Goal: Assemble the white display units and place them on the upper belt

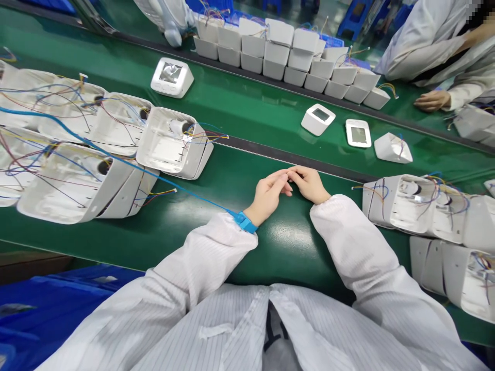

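My left hand (pixel 267 195) and my right hand (pixel 308 184) meet at the fingertips above the green tabletop (pixel 216 206). Both have their fingers drawn together and curled, and no object shows between them. A blue wrist strap (pixel 246 222) circles my left wrist, its blue cord running off to the left. Nearest on the left is an open white housing (pixel 164 149) with loose coloured wires. To the right of my right hand, another white housing (pixel 402 203) with wires inside lies on its back.
More wired housings (pixel 73 180) crowd the left side. On the green belt (pixel 240 100) beyond sit a white device with a screen (pixel 172 77), a smaller one (pixel 318 119) and a white frame (pixel 358 133). Stacked white shells (pixel 274 51) line the far side, near a co-worker's hand (pixel 432 100).
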Available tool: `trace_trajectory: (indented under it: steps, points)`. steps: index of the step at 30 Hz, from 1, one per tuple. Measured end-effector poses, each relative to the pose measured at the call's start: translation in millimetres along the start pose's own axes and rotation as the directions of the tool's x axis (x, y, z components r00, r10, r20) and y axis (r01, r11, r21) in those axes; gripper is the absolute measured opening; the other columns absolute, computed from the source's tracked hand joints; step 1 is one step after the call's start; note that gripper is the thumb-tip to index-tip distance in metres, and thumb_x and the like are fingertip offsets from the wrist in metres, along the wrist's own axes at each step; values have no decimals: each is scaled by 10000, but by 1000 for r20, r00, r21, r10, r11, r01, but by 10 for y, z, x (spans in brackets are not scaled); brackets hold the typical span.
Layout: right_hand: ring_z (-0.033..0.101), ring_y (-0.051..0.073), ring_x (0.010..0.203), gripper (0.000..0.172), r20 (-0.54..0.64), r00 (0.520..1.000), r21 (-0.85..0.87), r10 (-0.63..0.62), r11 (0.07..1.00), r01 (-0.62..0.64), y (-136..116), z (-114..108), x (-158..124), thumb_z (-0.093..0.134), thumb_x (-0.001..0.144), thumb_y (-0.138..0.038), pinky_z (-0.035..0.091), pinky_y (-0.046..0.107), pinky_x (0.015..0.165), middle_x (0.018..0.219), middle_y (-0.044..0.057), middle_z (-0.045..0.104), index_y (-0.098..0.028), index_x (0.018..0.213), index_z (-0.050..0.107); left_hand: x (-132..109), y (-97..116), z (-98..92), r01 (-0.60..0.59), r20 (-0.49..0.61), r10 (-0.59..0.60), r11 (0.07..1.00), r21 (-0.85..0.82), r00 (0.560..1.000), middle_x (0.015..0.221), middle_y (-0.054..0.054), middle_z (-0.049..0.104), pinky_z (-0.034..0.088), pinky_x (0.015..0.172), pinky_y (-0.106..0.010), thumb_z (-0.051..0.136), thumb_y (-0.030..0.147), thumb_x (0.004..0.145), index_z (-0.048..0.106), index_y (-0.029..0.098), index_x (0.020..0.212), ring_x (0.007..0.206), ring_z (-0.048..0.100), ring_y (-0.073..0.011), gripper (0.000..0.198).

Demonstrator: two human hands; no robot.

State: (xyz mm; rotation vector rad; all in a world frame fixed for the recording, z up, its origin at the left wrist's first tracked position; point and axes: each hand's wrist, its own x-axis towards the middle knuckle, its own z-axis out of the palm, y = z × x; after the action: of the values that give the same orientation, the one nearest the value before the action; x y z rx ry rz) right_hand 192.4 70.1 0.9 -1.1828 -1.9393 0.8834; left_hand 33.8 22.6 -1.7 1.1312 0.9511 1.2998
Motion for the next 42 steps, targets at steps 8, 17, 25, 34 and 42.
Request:
trace_trajectory:
  steps: [8, 17, 25, 34, 42]
  points:
    - [682, 200, 856, 368, -225, 974, -98, -28, 995, 6, 66, -21, -18, 515, 953, -511, 545, 367, 828, 914, 54, 745, -220, 936, 740, -12, 76, -60, 40, 78, -39, 999, -9, 996, 741, -55, 709, 526, 645, -283, 587, 513, 883, 653, 151, 654, 588, 623, -120, 434]
    - [179, 405, 1473, 511, -396, 909, -619, 132, 693, -370, 661, -741, 638, 533, 934, -546, 173, 610, 1156, 1559, 198, 343, -152, 1204, 715, -18, 87, -60, 0, 129, -21, 986, 166, 991, 611, -39, 680, 530, 733, -323, 557, 434, 906, 668, 165, 619, 617, 643, -158, 409]
    - [199, 410, 1480, 648, -452, 787, -627, 420, 478, -615, 852, -831, 874, 386, 943, -662, 232, 629, 1129, 1634, 149, 198, -294, 1471, 464, -108, 60, -12, -17, 198, -25, 979, 205, 980, 656, -45, 687, 516, 681, -296, 535, 365, 905, 630, 177, 562, 663, 662, -162, 403]
    - [224, 435, 1463, 631, -518, 740, -586, 428, 454, -672, 837, -839, 851, 409, 944, -627, 268, 596, 1122, 1631, 145, 213, -288, 1474, 465, -131, 57, -21, -77, 223, 22, 967, 242, 974, 684, -44, 693, 511, 673, -288, 537, 342, 912, 635, 176, 570, 660, 658, -154, 392]
    - [460, 336, 1350, 566, -577, 798, -600, 171, 574, -557, 776, -862, 746, 501, 901, -259, 369, 530, 1120, 1560, 159, 389, -134, 1453, 475, -80, 62, -61, -105, 206, 49, 957, 271, 977, 669, -38, 688, 503, 699, -284, 533, 333, 919, 653, 164, 593, 669, 657, -152, 387]
